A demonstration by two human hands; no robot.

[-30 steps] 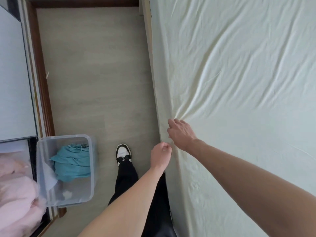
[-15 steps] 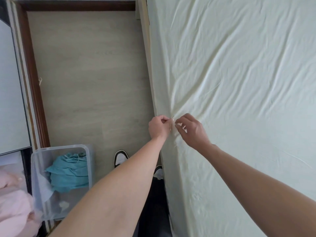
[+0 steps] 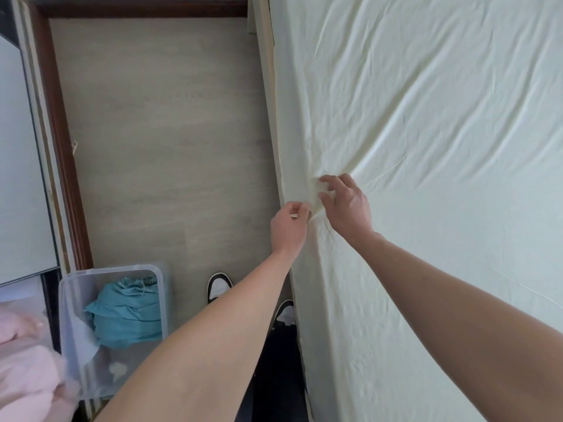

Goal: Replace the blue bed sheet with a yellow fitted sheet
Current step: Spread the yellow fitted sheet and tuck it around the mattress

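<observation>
Nearest you, your 2 bare forearms reach forward from the bottom of the view toward the left edge of the bed, and below them your 2 black-and-white shoes (image 3: 220,287) stand on the grey wood floor (image 3: 164,141) just beside that edge. To your left, against the dark wooden baseboard (image 3: 65,153), a clear plastic bin (image 3: 73,324) sits on the floor with the blue bed sheet (image 3: 128,318) bundled inside it, and a heap of pink fabric (image 3: 27,373) lies at the bottom left corner beside the bin. Further out, your left hand (image 3: 289,226) is at the very edge of the mattress with its fingers curled in, pinching a fold of the yellow fitted sheet (image 3: 426,147) where it turns down over the side. Your right hand (image 3: 347,205) is just beside it, on top of the bed near the same edge, its fingers bent and its fingertips (image 3: 323,179) gathering a small ridge of the same sheet. Creases fan out from that gathered spot across the bed toward the far right. Beyond your hands, the sheet covers the whole visible top of the mattress, wrinkled, up to the far edge of the view.
</observation>
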